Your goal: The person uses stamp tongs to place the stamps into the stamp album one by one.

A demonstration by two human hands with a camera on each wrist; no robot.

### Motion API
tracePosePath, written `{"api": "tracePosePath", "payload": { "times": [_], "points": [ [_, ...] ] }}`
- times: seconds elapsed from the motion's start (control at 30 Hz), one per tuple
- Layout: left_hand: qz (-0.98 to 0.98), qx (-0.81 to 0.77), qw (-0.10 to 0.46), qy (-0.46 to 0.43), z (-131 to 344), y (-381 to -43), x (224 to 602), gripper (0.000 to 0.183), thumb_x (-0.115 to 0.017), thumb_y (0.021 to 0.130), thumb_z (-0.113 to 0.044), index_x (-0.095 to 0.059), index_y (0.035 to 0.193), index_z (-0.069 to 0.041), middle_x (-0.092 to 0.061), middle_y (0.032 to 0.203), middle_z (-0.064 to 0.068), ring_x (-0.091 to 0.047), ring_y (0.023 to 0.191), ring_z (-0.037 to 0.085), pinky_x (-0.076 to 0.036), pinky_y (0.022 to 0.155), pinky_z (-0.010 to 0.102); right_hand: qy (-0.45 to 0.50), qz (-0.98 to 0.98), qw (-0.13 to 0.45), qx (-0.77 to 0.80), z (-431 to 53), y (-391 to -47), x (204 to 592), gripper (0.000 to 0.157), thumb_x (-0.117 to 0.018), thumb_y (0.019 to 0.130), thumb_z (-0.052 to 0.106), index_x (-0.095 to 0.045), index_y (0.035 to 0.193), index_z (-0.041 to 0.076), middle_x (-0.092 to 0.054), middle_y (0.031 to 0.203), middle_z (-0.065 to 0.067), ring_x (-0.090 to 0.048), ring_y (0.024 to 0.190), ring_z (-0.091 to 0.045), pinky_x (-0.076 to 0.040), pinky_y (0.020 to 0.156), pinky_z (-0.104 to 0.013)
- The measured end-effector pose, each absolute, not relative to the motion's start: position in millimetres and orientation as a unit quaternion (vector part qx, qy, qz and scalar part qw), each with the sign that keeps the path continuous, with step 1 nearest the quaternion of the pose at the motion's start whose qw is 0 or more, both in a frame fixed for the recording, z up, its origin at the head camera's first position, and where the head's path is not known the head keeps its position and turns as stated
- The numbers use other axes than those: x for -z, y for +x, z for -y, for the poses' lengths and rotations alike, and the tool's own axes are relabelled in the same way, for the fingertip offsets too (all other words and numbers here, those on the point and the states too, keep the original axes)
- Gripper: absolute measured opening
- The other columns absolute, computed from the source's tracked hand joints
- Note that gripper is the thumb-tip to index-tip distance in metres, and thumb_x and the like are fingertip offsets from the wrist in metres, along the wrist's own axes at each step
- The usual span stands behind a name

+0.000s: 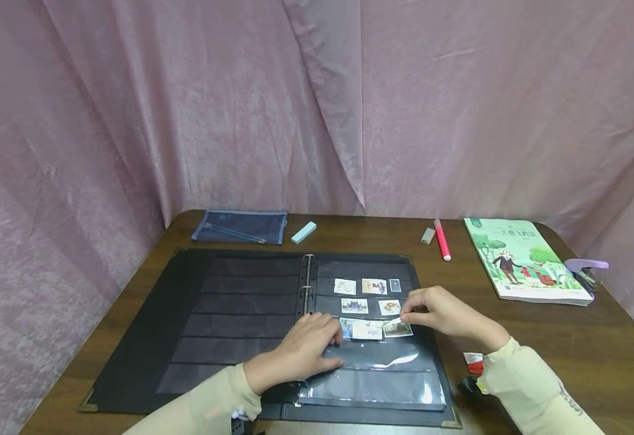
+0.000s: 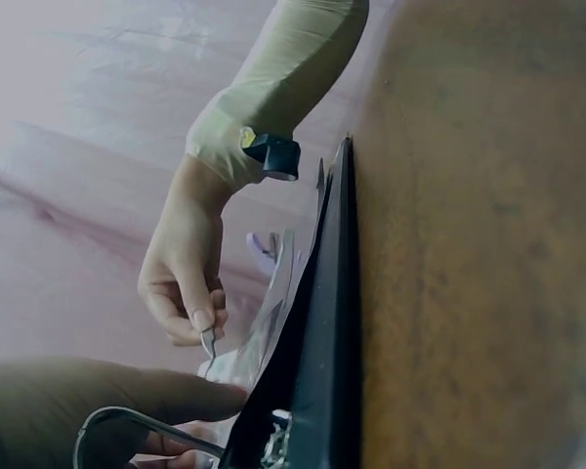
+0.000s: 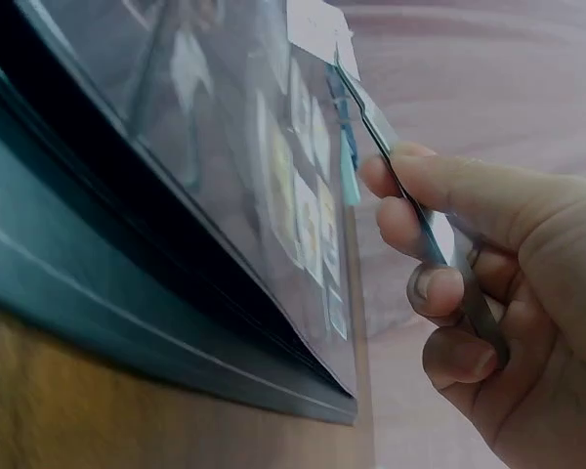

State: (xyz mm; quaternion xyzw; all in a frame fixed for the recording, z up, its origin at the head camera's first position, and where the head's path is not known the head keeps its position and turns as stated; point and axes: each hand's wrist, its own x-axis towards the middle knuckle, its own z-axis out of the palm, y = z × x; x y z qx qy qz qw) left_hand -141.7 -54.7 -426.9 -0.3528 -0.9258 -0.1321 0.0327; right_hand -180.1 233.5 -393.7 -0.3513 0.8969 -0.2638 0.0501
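A stamp album [image 1: 148, 326] lies spread on the table, with black strip pages on the left and clear pocket strips on the right. My right hand [image 1: 442, 314] grips metal tweezers [image 3: 435, 230] between thumb and fingers. Their tips pinch a pale stamp [image 3: 317, 27], which overlaps the third pocket row in the head view. On the inner side of the right page, my left hand [image 1: 306, 347] rests with fingers relaxed, near the ring binding [image 1: 307, 278]. Several small stamps [image 1: 355, 306] sit in the upper rows; the lower strips [image 1: 371, 386] show only glare.
Behind the album lie a blue mesh pouch [image 1: 240, 227], a light blue box [image 1: 303, 232], a small grey eraser-like block [image 1: 428, 235] and a pink marker [image 1: 442, 240]. A green illustrated book [image 1: 523, 260] is at the right, with purple-handled scissors [image 1: 585, 266] beside it.
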Motion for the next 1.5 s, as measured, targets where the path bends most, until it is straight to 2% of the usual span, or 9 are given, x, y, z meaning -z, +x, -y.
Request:
{"api": "tracePosePath", "payload": {
  "times": [0.17, 0.33, 0.8, 1.5],
  "points": [
    [0.927, 0.139, 0.048, -0.346, 53, -142, 427, 0.018, -0.066, 0.078, -0.033, -0.053, 0.085, -0.023, -0.046, 0.076, -0.014, -0.039, 0.073, 0.003, -0.032, 0.068, 0.019, -0.35, -0.901, 0.049, 0.253, -224, -180, 397, 0.008, -0.062, 0.083, 0.021, -0.069, 0.083, 0.017, -0.06, 0.077, 0.014, -0.05, 0.071, 0.003, -0.045, 0.067, -0.02],
    [0.928, 0.149, 0.052, -0.339, 52, -142, 427, 0.011, -0.063, 0.081, -0.029, -0.053, 0.083, -0.024, -0.046, 0.076, -0.014, -0.04, 0.073, 0.002, -0.033, 0.069, 0.019, -0.345, -0.904, 0.056, 0.245, -216, -178, 399, 0.005, -0.064, 0.082, 0.021, -0.069, 0.081, 0.019, -0.06, 0.077, 0.015, -0.051, 0.071, 0.003, -0.046, 0.068, -0.02],
    [0.929, 0.151, 0.054, -0.333, 51, -143, 429, 0.013, -0.064, 0.08, -0.027, -0.052, 0.081, -0.024, -0.044, 0.073, -0.014, -0.038, 0.071, 0.002, -0.031, 0.067, 0.018, -0.37, -0.896, 0.077, 0.234, -206, -176, 403, 0.005, -0.065, 0.081, 0.02, -0.068, 0.077, 0.02, -0.06, 0.072, 0.016, -0.049, 0.069, 0.003, -0.044, 0.068, -0.019],
    [0.926, 0.15, 0.071, -0.34, 52, -142, 430, 0.014, -0.066, 0.079, -0.026, -0.052, 0.081, -0.024, -0.045, 0.074, -0.014, -0.039, 0.071, 0.003, -0.031, 0.066, 0.018, -0.37, -0.883, 0.15, 0.249, -202, -178, 397, 0.006, -0.064, 0.081, 0.021, -0.07, 0.079, 0.02, -0.059, 0.07, 0.015, -0.047, 0.066, 0.002, -0.041, 0.064, -0.017]
  ]
}}
